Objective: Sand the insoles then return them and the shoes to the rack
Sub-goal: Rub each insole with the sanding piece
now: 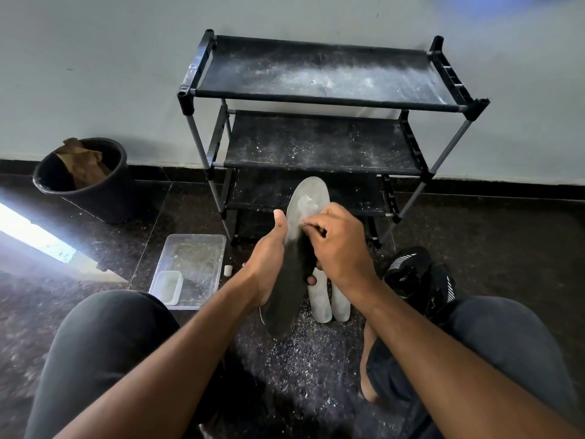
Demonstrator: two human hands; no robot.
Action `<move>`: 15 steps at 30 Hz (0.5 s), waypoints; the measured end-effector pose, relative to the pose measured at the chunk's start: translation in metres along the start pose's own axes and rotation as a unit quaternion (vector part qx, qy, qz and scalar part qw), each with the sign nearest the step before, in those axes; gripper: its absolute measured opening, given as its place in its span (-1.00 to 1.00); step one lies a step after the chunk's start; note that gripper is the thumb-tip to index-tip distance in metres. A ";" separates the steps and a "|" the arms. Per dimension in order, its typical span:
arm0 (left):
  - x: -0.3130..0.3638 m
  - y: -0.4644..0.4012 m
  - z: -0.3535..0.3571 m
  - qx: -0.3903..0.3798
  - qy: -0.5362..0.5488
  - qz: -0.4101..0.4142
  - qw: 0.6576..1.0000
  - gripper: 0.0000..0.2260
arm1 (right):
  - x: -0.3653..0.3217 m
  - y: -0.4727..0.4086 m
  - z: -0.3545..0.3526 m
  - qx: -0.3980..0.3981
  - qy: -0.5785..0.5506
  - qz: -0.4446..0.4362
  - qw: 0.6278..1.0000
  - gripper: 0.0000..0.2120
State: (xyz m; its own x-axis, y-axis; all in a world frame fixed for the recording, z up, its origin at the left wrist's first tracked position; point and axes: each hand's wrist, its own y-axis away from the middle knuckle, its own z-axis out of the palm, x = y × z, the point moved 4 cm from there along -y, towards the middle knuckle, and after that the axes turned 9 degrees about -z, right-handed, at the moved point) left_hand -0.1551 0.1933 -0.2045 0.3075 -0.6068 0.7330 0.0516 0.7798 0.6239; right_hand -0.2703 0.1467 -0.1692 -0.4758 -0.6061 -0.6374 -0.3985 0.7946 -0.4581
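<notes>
Seated on the dusty floor (316,369), I hold a dark insole (292,280) upright between my knees. My left hand (269,258) grips its edge, thumb raised along the side. My right hand (340,245) presses its fingers (308,224), pinched together, against the insole's whitened upper half; whether they hold sandpaper I cannot tell. Two pale insoles (329,299) lie flat just behind. Black shoes (418,277) sit right, a clear tray (190,267) left. Beyond stand the powder-streaked rack (323,103) and a bin (85,179) by the wall.
</notes>
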 end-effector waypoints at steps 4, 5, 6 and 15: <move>-0.001 -0.004 -0.007 0.019 0.003 -0.006 1.000 -0.27 | -0.013 0.009 0.010 -0.036 -0.015 -0.026 0.999 -0.90; 0.001 -0.004 -0.009 0.028 -0.001 -0.006 1.000 -0.27 | -0.016 0.012 0.013 -0.052 -0.025 -0.031 0.998 -0.90; 0.002 -0.005 -0.012 0.036 -0.015 -0.003 0.999 -0.27 | -0.019 0.015 0.016 -0.065 -0.032 -0.034 0.997 -0.90; 0.005 -0.009 -0.005 0.029 -0.092 0.058 0.994 -0.28 | -0.006 0.011 0.015 -0.054 -0.007 0.011 0.998 -0.92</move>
State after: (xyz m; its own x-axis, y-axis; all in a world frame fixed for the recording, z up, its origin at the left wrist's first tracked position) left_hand -0.1489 0.1845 -0.2080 0.1287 -0.5346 0.8352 -0.0300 0.8397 0.5422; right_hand -0.2603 0.1599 -0.1798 -0.4739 -0.5874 -0.6560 -0.4705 0.7986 -0.3753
